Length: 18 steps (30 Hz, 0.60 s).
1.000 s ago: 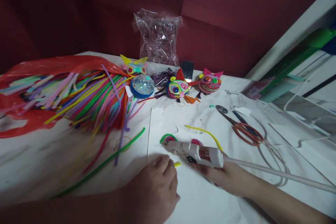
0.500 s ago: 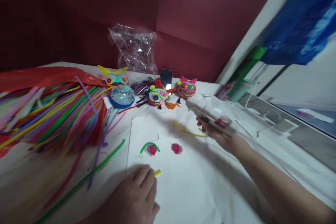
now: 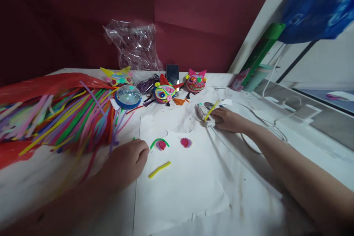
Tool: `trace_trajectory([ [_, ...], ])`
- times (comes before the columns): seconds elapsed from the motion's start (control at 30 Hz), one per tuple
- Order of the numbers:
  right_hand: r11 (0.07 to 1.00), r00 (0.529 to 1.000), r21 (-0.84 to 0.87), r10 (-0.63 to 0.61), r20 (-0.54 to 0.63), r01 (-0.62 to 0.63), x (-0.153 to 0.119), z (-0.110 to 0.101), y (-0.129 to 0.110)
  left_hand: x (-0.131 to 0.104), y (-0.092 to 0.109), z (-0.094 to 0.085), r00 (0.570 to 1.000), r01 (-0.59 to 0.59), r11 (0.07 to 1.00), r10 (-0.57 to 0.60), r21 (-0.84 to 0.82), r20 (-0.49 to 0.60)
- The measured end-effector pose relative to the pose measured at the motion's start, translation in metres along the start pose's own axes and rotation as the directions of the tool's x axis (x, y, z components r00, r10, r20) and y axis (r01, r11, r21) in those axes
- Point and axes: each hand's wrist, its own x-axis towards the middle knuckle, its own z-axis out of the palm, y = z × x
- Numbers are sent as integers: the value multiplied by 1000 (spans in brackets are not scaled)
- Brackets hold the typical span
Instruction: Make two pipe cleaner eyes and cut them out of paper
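My right hand (image 3: pixel 228 119) is at the right of the table, its fingers closed around a white glue gun (image 3: pixel 209 122) that rests low on the tabletop. A yellow pipe cleaner (image 3: pixel 211 110) crosses over the gun, right by the fingertips. My left hand (image 3: pixel 131 158) is curled at the paper's left edge, its fingers turned out of sight. The green tip of a pipe cleaner (image 3: pixel 134 139) shows just past its knuckles. On the white paper (image 3: pixel 182 188) lie two pink-and-purple eye shapes (image 3: pixel 186 142), the left one edged with a green arc (image 3: pixel 159 141), and a short yellow piece (image 3: pixel 159 169).
Colourful pipe cleaners (image 3: pixel 69 118) spill from a red bag (image 3: pixel 55 83) at left. Decorated animal heads (image 3: pixel 196 81), a clear-domed blue piece (image 3: pixel 128 97), a phone (image 3: pixel 173 73) and small scissors (image 3: pixel 219 88) stand behind. White cables (image 3: pixel 265 125) run along the right.
My right hand has lowered the glue gun to the table. The long yellow pipe cleaner has shifted onto it. My left hand has moved left, off the short yellow piece and over the green pipe cleaner.
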Motion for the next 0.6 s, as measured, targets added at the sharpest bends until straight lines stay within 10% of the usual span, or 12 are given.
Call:
trace_trajectory([
  [0.23,916,944,281,-218,-247,285,-12,-35,-105,-11,10,7,957,-260,950,229,173,180],
  [0.37,731,920,559,-337,-201,390,-10,-26,-177,-12,7,21,935,-343,882,355,322,23],
  [0.6,296,972,939,-98,215,-178,-8,3,-211,-15,4,24,786,-489,838,544,243,-293],
])
